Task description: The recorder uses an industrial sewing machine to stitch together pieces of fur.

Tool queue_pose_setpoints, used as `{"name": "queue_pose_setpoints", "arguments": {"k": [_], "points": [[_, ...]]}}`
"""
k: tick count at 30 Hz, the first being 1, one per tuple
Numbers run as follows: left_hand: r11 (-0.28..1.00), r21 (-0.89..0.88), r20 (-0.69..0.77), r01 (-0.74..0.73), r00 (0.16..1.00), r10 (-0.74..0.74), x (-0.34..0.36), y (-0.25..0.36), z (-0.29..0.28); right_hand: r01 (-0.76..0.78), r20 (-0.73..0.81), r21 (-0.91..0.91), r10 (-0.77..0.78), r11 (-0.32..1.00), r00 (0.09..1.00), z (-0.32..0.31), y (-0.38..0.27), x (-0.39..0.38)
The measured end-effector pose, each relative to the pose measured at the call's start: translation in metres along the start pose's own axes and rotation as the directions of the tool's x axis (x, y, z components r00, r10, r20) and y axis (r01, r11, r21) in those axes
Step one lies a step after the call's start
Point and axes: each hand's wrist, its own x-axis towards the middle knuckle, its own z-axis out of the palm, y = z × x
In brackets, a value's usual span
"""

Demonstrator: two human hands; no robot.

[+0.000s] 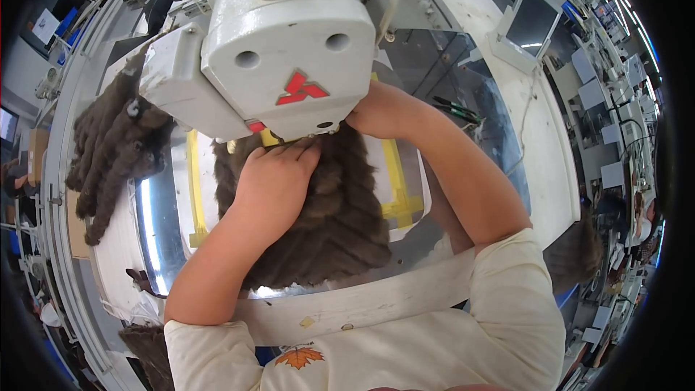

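Observation:
A brown fur piece point(318, 246) lies under the head of a white industrial sewing machine point(289, 43), its long pile in ridges. My left hand point(279, 174) rests on the fur just in front of the needle area, fingers bent and pressed together into the pile. Up against the right side of the machine head is my right hand point(384, 112), at the fur's far right edge. The machine head hides its fingertips, so what they touch does not show. The needle and presser foot are mostly hidden too.
Yellow tape point(402, 208) marks the pale board around the fur. More brown fur point(116, 148) hangs over the table's left side. Dark-handled snips point(456, 110) lie on the glossy surface at right, below a control screen point(532, 23). Fur also shows at lower right point(575, 257).

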Motion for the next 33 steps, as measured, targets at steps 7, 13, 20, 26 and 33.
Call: {"name": "queue_pose_setpoints", "arguments": {"k": [7, 13, 20, 26, 33], "points": [[1.0, -0.012, -0.023, -0.012, 1.0, 0.012, -0.001, 0.0, 0.003, 0.062, -0.043, -0.024, -0.063, 0.998, 0.997, -0.017, -0.017, -0.019], [0.998, 0.056, 0.012, -0.013, 1.0, 0.012, -0.003, 0.004, -0.001, 0.062, 0.194, -0.174, -0.027, 0.983, 0.981, -0.023, -0.056, -0.053], [0.998, 0.058, 0.009, -0.015, 1.0, 0.015, -0.002, 0.005, -0.003, 0.068, 0.295, -0.213, -0.002, 0.975, 0.955, -0.01, -0.061, -0.052], [0.997, 0.067, -0.009, -0.028, 1.0, 0.029, -0.001, 0.0, -0.001, 0.096, 0.308, -0.244, -0.017, 0.965, 0.951, -0.005, -0.064, -0.048], [0.998, 0.053, 0.051, -0.039, 0.998, 0.036, 0.006, 0.005, -0.004, 0.114, 0.293, -0.261, -0.034, 0.959, 0.955, -0.004, -0.06, -0.053]]}}
